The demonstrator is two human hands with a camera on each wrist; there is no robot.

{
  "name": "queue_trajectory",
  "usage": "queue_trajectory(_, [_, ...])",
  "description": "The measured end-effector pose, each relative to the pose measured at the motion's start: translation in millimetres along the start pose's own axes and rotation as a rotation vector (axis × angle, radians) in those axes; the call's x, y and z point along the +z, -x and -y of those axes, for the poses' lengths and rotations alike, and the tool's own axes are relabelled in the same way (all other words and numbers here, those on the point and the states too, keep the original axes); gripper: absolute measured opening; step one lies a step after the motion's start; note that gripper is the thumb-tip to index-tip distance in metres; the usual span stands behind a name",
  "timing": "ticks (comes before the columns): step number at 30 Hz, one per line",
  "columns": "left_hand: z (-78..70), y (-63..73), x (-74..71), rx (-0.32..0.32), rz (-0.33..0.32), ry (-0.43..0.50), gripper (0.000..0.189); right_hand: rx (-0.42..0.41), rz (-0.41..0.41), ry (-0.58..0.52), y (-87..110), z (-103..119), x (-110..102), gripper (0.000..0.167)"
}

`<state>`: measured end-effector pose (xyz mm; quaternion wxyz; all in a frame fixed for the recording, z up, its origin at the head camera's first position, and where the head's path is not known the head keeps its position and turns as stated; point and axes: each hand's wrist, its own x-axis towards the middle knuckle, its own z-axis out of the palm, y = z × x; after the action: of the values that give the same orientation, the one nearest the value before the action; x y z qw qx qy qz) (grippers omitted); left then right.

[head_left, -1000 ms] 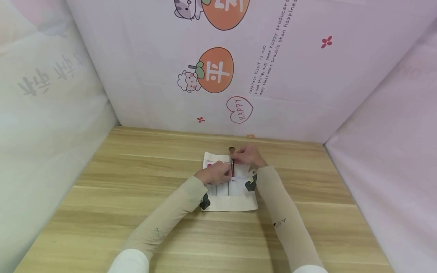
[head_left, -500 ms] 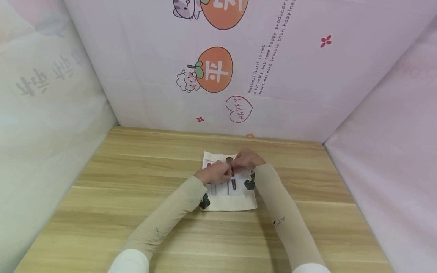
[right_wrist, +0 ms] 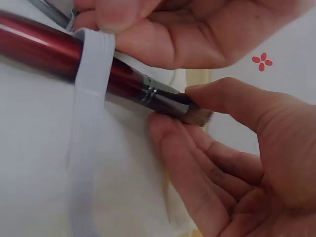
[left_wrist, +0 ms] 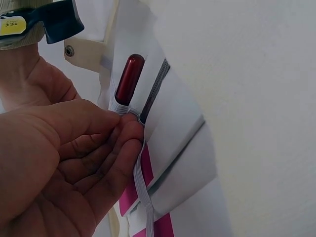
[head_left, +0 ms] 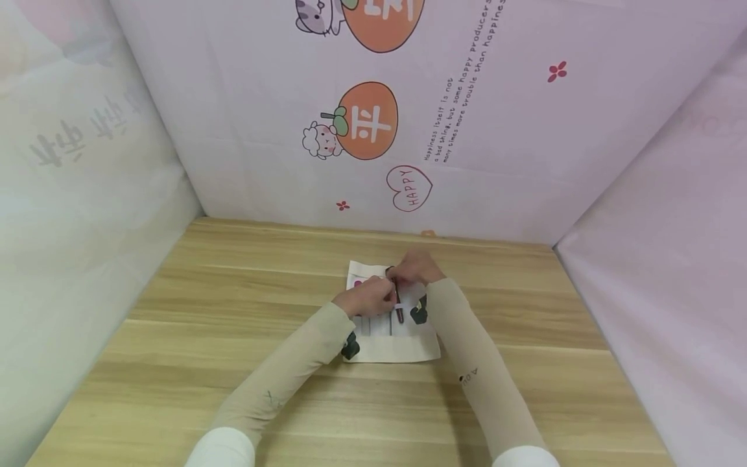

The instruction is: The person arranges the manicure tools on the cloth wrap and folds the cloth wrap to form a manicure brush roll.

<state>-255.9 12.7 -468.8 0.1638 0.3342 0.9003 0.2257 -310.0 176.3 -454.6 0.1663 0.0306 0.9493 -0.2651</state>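
A makeup brush with a glossy dark red handle, dark ferrule and brown bristles passes under a white elastic band. The band runs across an off-white fabric brush roll lying unfolded on the table. My right hand pinches the brush at its ferrule and bristles, between thumb and fingers. Beside the handle, my left hand pinches the elastic between thumb and fingertips. In the left wrist view the rounded handle end sticks out past the elastic. The head view hides most of the bristles behind my right hand.
A slim grey textured strip lies beside the brush handle. Magenta patches show under the elastic. A tab with a metal snap hangs off the roll's edge. Printed white cloth walls enclose the wooden table.
The brush has slid toward me through the elastic, so its handle end now shows below the band. My right hand has shifted slightly left along with it; the left hand stays put.
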Motion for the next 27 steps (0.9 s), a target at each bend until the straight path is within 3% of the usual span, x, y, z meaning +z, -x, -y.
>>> queue_trajectory(5, [-0.6,0.1,-0.4,-0.017,0.003,0.012,0.01,-0.068,-0.034,-0.095,6.2,-3.4,-5.6,0.026])
queue_trajectory(12, [0.5,-0.3,-0.3,-0.014,0.005,0.039,0.01,-0.055,0.003,-0.166,13.6,-5.8,-14.4,0.02])
queue_trajectory(27, [2.2,-2.7,0.9,-0.001,0.001,0.034,0.008,-0.114,0.107,-0.095,26.9,-16.4,-17.7,0.022])
